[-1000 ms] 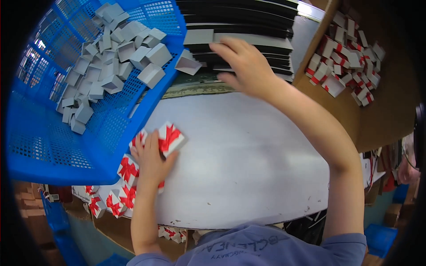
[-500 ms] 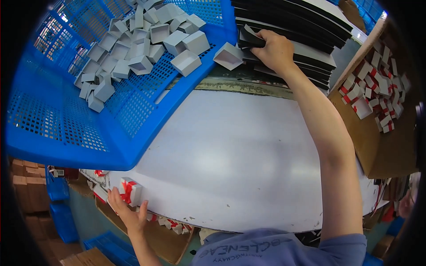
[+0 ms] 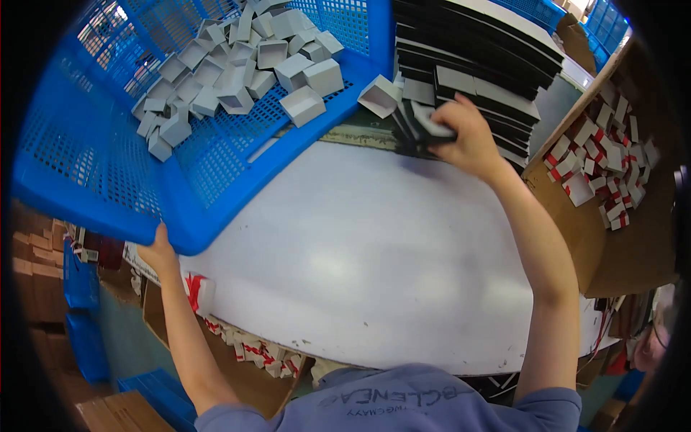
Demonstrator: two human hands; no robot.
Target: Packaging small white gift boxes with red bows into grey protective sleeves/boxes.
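The right hand (image 3: 464, 137) is extended across the white table (image 3: 374, 259) to its far edge, fingers closed around a small bundle of flat black sleeves (image 3: 421, 128), held on edge just in front of the tall stack of black sheets (image 3: 475, 65) at the back of the table. The bundle sits between that stack and the table edge, touching the hand only as far as can be seen. 1 open grey box (image 3: 379, 96) lies loose just left of the bundle, beside the corner of the blue perforated crate (image 3: 237, 180). The crate is tilted, its near rim overhanging the table, and holds a heap of small grey boxes (image 3: 237, 65). The left hand (image 3: 160, 252) is at the lower corner of the crate, touching its underside; whether its fingers grip the rim cannot be told. Just below that hand, a red-and-white carton (image 3: 198, 291) stands at the table's near edge, with more of the same (image 3: 252, 351) in a cardboard box below. A cardboard bin (image 3: 626, 245) at the right holds further red-and-white cartons (image 3: 608, 165).
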